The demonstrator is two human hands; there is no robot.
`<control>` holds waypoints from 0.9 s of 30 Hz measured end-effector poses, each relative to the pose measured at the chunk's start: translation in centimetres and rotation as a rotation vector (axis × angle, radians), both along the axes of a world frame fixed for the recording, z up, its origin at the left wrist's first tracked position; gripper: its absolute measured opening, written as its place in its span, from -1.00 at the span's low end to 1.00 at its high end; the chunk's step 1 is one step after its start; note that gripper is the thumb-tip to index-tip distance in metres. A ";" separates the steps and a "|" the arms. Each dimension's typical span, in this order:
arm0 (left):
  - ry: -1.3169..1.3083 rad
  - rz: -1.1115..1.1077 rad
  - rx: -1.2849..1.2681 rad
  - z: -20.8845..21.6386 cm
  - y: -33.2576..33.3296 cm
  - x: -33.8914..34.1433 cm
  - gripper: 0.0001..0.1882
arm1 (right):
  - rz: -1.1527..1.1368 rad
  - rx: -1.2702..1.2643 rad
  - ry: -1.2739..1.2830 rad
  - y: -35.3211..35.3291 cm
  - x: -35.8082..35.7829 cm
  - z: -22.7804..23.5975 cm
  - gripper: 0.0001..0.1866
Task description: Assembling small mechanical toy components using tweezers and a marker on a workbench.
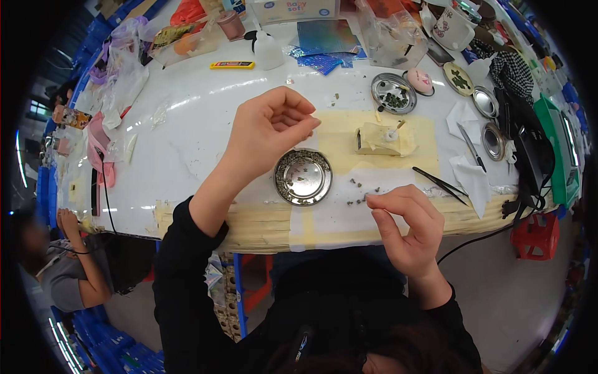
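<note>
My left hand (pixel 268 131) hovers above and left of a round metal dish (pixel 278 163) of small dark grey-green pieces. Its fingers are curled, thumb tip close to the index finger; whatever lies between them is too small to make out. Low over the white sheet (pixel 339 218) is my right hand (pixel 414 227), thumb and index finger brought near each other. A few small dark pieces (pixel 358 201) lie on the sheet beside those fingertips. Behind it stands a small block wrapped in cream tape (pixel 374 144), with a white nozzle-like tip and a thin stick on top.
Black tweezers (pixel 439 185) and a knife-like tool (pixel 471 146) lie to the right among white tissues (pixel 467 177). Farther back are another metal dish (pixel 375 103), a yellow cutter (pixel 232 65), a white bottle (pixel 268 53) and plastic boxes. A person (pixel 75 280) sits at the left.
</note>
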State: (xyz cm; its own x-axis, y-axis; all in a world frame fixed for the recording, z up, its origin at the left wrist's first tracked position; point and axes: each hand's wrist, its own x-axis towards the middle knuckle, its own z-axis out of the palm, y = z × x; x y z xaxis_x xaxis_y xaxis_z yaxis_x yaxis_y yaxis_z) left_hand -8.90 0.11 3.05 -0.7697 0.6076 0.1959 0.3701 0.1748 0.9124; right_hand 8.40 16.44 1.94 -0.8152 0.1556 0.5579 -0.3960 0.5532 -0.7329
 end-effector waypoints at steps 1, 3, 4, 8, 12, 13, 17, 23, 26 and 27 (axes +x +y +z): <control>-0.154 -0.040 0.110 0.9 -0.1 1.2 -0.87 | -0.024 0.004 0.013 0.0 -0.1 0.2 -0.78; -0.379 -0.115 0.271 1.8 -0.5 3.5 -0.84 | -0.051 0.021 0.063 -0.2 -0.5 0.8 -0.76; -0.447 -0.138 0.320 1.9 -0.9 4.6 -0.83 | -0.054 0.025 0.086 -0.4 -0.7 1.1 -0.75; -0.586 -0.184 0.408 1.5 -1.5 7.1 -0.86 | -0.017 0.074 0.147 -1.3 -1.3 1.9 -0.75; -0.558 -0.179 0.432 0.8 -1.8 8.4 -0.85 | 0.011 0.113 0.174 -1.8 -1.4 1.6 -0.74; -0.552 -0.175 0.432 0.8 -1.8 8.5 -0.85 | 0.027 0.118 0.179 -1.9 -1.4 1.5 -0.74; -0.537 -0.157 0.432 0.8 -1.8 8.8 -0.85 | 0.018 0.175 0.215 -1.8 -1.4 1.5 -0.75; -0.661 -0.176 0.425 0.5 -1.6 8.8 -0.86 | -0.045 0.248 0.291 -1.5 -1.7 0.9 -0.75; -0.700 -0.195 0.393 0.6 -1.7 8.7 -0.88 | -0.040 0.267 0.304 -1.5 -1.8 0.9 -0.74; -0.709 -0.207 0.386 0.6 -1.7 8.6 -0.89 | -0.031 0.270 0.305 -1.5 -1.8 0.9 -0.74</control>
State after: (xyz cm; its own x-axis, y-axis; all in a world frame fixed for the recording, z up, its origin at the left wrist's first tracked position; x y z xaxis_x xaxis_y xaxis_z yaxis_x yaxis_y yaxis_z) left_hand -0.27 -1.56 3.63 -0.6690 0.7400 -0.0697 -0.3249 -0.2068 0.9229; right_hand 6.56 14.96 2.81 -0.6028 -0.0073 0.7978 -0.5531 0.7246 -0.4112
